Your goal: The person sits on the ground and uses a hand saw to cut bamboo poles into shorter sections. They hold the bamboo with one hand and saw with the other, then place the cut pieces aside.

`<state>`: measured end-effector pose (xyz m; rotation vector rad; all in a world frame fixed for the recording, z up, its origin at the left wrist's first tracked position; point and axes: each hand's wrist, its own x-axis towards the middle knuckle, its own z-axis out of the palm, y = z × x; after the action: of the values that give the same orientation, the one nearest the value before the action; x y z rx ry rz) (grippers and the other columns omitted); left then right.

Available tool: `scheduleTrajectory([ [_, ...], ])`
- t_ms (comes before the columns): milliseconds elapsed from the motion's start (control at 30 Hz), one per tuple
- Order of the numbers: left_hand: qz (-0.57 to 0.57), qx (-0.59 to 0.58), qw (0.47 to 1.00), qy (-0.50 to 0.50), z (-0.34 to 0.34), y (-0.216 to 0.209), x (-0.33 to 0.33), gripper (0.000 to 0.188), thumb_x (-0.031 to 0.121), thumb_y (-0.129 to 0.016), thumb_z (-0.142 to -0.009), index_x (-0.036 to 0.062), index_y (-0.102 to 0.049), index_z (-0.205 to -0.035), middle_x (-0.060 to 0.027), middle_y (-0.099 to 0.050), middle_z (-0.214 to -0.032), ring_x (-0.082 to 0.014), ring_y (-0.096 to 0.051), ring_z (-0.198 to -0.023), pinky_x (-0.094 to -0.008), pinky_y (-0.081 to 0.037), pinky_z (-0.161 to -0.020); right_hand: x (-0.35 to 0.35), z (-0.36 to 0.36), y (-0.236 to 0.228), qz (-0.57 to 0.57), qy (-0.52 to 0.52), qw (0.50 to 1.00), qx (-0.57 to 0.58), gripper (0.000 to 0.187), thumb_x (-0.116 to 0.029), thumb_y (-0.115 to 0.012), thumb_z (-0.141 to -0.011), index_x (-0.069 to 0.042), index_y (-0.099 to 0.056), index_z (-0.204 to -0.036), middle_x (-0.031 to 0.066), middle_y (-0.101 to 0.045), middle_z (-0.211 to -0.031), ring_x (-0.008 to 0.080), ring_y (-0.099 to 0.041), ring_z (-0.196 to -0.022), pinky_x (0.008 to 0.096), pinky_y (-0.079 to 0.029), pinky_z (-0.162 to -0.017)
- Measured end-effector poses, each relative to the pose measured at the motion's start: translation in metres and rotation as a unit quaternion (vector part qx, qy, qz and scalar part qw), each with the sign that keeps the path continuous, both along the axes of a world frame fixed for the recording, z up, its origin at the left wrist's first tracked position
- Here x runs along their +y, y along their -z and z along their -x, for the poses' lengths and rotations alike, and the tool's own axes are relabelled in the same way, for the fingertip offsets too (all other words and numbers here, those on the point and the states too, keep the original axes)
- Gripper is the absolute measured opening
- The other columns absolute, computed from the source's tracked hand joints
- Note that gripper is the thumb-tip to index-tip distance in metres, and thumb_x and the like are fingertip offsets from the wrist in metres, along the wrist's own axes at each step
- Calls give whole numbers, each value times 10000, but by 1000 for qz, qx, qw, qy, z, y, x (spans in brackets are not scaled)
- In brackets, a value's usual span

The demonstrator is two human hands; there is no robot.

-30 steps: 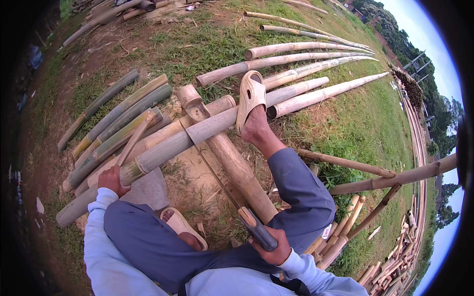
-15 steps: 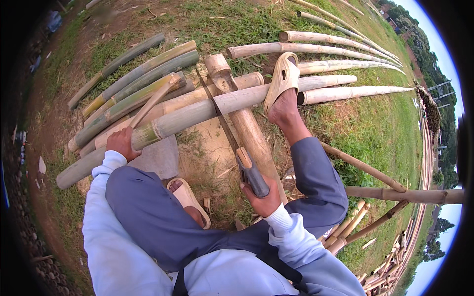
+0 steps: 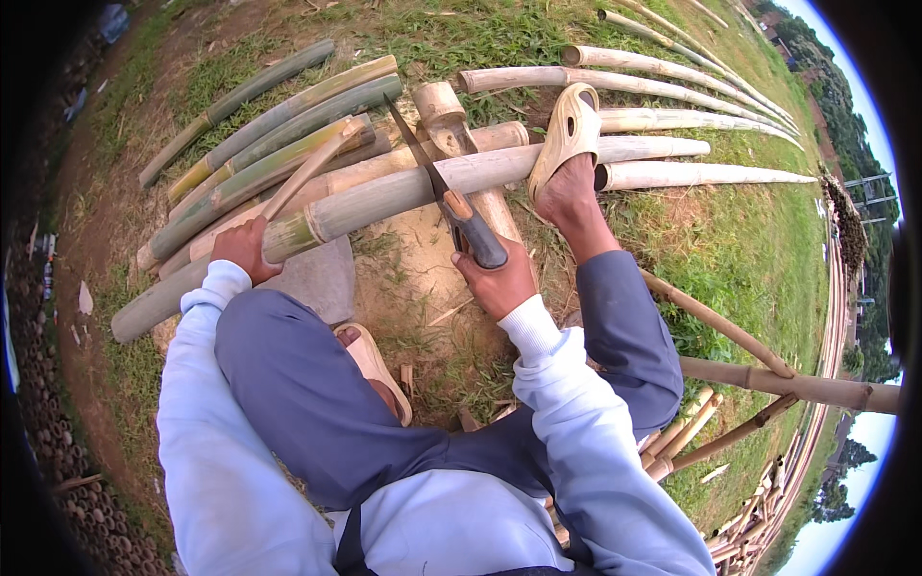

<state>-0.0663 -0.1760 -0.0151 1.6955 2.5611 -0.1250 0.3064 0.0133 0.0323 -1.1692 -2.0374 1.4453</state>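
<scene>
A long pale-green bamboo pole [image 3: 384, 204] lies slantwise before me, resting across a thick notched bamboo post [image 3: 495, 206]. My left hand [image 3: 247, 252] is closed over the pole's left part, gripping it from above. A narrow bamboo strip [image 3: 312, 171] reaches up from beside that hand; whether the fingers also hold it is unclear. In my right hand [image 3: 499, 278] is the dark handle of a handsaw [image 3: 473, 230], fingers wrapped round it. The saw blade crosses the pole near the notched post. My sandalled right foot [image 3: 567, 144] presses on the pole farther right.
Several cut green bamboo lengths [image 3: 279, 130] lie at the far left. Long pale poles [image 3: 691, 86] stretch over the grass to the right. A grey slab [image 3: 312, 278] sits under the pole, and a bamboo frame [image 3: 788, 382] stands at right.
My right hand has pushed the saw forward and away from me, so its handle is now close to the pole. My left hand keeps its hold on the pole.
</scene>
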Motion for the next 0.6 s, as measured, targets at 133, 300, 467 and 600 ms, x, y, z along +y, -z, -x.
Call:
scheduleTrajectory([
  [133, -5, -3, 1000, 0, 14, 13, -11, 725, 431, -895, -626, 57, -554, -1145, -189, -707, -987, -390, -703, -904, -475, -567, -809, -86, -81, -33, 36, 12, 999, -14, 332, -20, -710, -886, 25, -659, -1211, 99, -693, -872, 122, -637, -830, 293, -513, -774],
  [300, -11, 4, 1000, 2, 0, 13, -13, 708, 402, -902, -617, 56, -543, -1119, -186, -701, -970, -387, -699, -896, -468, -564, -817, -125, -139, -68, 43, 23, 997, -52, 370, 20, -714, -859, 17, -681, -1227, 90, -731, -909, 107, -669, -806, 279, -527, -777],
  [467, 1, -3, 1000, 1, 0, 4, 0, 736, 414, -902, -628, 68, -533, -1163, -159, -689, -1040, -360, -695, -966, -452, -556, -850, -9, -27, 6, 9, 33, 999, 40, 152, -53, -746, -873, -2, -629, -791, -5, -583, -630, 77, -533, -545, 272, -410, -505],
  [600, 4, -11, 1000, -18, -3, -1, -4, 793, 443, -898, -636, 73, -530, -1234, -149, -675, -1104, -343, -672, -1045, -438, -524, -909, 19, 24, 5, 0, -12, 999, 46, 163, -67, -733, -884, -6, -621, -783, 9, -569, -577, 98, -527, -463, 282, -410, -460],
])
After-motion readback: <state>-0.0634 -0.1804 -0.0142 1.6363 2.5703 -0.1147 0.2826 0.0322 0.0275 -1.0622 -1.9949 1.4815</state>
